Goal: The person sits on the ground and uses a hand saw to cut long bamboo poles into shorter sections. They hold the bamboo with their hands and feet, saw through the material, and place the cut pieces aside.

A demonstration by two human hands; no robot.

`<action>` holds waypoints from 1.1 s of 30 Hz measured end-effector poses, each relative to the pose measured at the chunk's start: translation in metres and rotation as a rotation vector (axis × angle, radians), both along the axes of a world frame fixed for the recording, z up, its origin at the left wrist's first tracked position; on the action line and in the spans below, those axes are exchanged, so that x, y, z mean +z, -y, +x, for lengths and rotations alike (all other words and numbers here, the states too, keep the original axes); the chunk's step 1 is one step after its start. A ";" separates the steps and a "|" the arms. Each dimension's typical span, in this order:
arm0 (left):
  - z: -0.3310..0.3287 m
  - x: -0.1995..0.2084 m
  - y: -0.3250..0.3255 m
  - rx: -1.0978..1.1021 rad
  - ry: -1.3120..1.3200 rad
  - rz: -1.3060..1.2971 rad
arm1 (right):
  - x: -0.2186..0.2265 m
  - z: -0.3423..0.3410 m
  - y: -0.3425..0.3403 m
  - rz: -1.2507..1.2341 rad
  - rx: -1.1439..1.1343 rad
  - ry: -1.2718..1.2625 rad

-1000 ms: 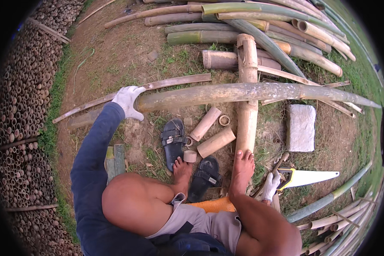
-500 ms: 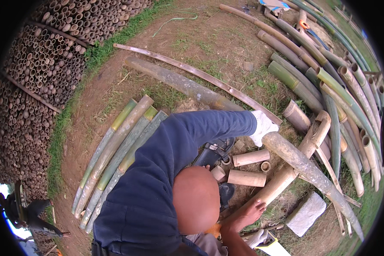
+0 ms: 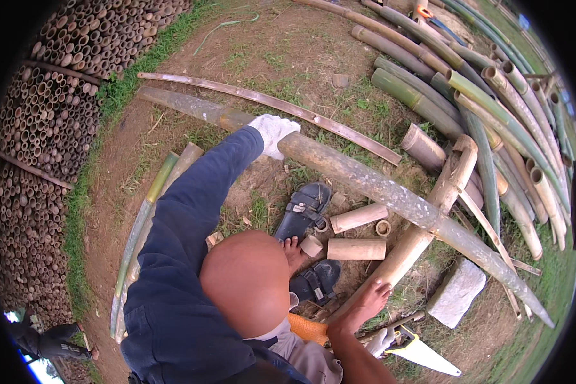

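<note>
My left hand (image 3: 276,135), in a white glove, is closed round a long grey-brown bamboo pole (image 3: 365,181). This pole lies slanting across a thick, pale bamboo stem (image 3: 406,251) with a notch near its far end. My bare right foot (image 3: 368,301) rests on the near part of that stem. My right hand does not show. A saw (image 3: 422,355) with a yellow and black handle lies at the lower right; whether the white glove-like shape (image 3: 381,342) beside its handle is worn cannot be told.
Short bamboo pieces (image 3: 357,249) and black sandals (image 3: 307,208) lie by my feet. A stone block (image 3: 456,293) stands right of the stem. More bamboo poles (image 3: 422,105) fill the far right, and a flat strip (image 3: 281,105) lies beyond my pole. Stacked bamboo (image 3: 51,141) rises at left.
My left hand has moved left along the pole, showing more of its middle. My view has shifted, and both sandals now show more fully. My right foot stays on the stem.
</note>
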State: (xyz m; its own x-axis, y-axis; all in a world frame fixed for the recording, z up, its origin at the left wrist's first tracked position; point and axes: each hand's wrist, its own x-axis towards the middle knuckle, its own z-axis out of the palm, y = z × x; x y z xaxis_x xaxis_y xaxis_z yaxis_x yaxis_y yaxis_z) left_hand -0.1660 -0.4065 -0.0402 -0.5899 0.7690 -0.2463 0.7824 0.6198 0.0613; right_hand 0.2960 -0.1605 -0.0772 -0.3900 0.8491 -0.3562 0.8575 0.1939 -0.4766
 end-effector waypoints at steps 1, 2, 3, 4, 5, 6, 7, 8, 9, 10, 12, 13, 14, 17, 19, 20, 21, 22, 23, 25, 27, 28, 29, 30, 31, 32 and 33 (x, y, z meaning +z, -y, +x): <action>-0.009 0.007 0.011 0.030 0.086 -0.095 | -0.005 0.000 -0.002 0.018 -0.010 0.005; -0.020 0.014 0.018 0.065 0.163 -0.207 | -0.010 0.000 -0.004 0.013 0.001 0.019; -0.027 0.018 0.020 0.125 0.251 -0.148 | -0.016 -0.001 -0.004 0.014 -0.005 0.013; -0.035 0.021 0.019 0.178 0.329 -0.079 | -0.021 -0.001 -0.006 0.025 -0.043 0.012; -0.043 0.022 0.014 0.258 0.400 -0.047 | -0.025 -0.001 -0.006 0.093 -0.039 -0.001; -0.056 0.019 -0.001 0.302 0.484 -0.005 | -0.026 0.001 -0.007 0.093 -0.014 -0.010; -0.066 0.012 -0.021 0.309 0.504 0.053 | -0.025 0.006 -0.006 0.066 -0.019 0.010; -0.076 0.005 -0.042 0.330 0.513 0.100 | -0.020 0.011 -0.007 0.045 0.036 -0.039; -0.085 -0.006 -0.064 0.276 0.428 0.079 | -0.012 0.020 -0.006 0.008 -0.033 -0.114; -0.091 -0.019 -0.083 0.241 0.335 0.044 | 0.000 0.029 -0.005 -0.022 -0.044 -0.256; -0.096 -0.050 -0.112 0.114 0.069 -0.189 | 0.027 0.046 -0.002 -0.065 -0.074 -0.236; -0.100 -0.064 -0.121 0.037 -0.005 -0.273 | 0.039 0.048 0.001 -0.031 -0.051 -0.206; -0.101 -0.079 -0.126 0.031 -0.017 -0.307 | 0.050 0.051 0.003 -0.061 -0.120 -0.113; -0.100 -0.110 -0.133 0.122 -0.078 -0.301 | 0.055 0.029 0.010 -0.039 -0.114 -0.166; -0.098 -0.118 -0.134 0.068 -0.186 -0.394 | 0.040 0.011 0.010 -0.042 -0.176 -0.162; -0.097 -0.117 -0.133 0.050 -0.181 -0.397 | 0.030 0.007 0.008 -0.040 -0.180 -0.140; -0.095 -0.113 -0.132 0.030 -0.173 -0.401 | 0.022 0.009 0.002 -0.038 -0.168 -0.138; -0.092 -0.105 -0.128 0.011 -0.166 -0.406 | 0.012 0.015 -0.005 -0.034 -0.161 -0.151; -0.092 -0.093 -0.123 0.006 -0.180 -0.328 | 0.005 0.027 -0.016 -0.020 -0.150 -0.165; -0.085 -0.064 -0.111 0.088 -0.133 -0.089 | 0.003 0.067 -0.044 0.005 -0.117 -0.251; -0.077 -0.027 -0.097 0.120 -0.048 0.040 | 0.009 0.097 -0.075 0.073 -0.050 -0.320; -0.069 -0.010 -0.093 0.074 -0.006 0.057 | 0.015 0.102 -0.088 0.106 -0.052 -0.270; -0.058 0.006 -0.090 0.026 0.034 0.076 | 0.024 0.099 -0.103 0.237 0.112 -0.319; -0.044 0.020 -0.088 -0.029 0.002 0.096 | 0.037 0.089 -0.113 0.310 0.157 -0.252; -0.028 0.031 -0.086 -0.062 -0.002 0.164 | 0.053 0.073 -0.120 0.424 0.212 -0.286; -0.010 0.041 -0.084 -0.090 -0.002 0.220 | 0.074 0.051 -0.126 0.669 0.448 -0.468; 0.007 0.050 -0.084 -0.112 0.019 0.268 | 0.096 0.027 -0.128 0.897 0.664 -0.619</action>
State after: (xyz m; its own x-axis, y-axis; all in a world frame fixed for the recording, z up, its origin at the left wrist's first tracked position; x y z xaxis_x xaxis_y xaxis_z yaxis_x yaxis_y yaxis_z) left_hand -0.1588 -0.3221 0.0097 -0.4947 0.8684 -0.0356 0.8422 0.4891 0.2271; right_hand 0.3226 -0.0329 0.0192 -0.7250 0.2753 0.6313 0.1546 0.9583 -0.2403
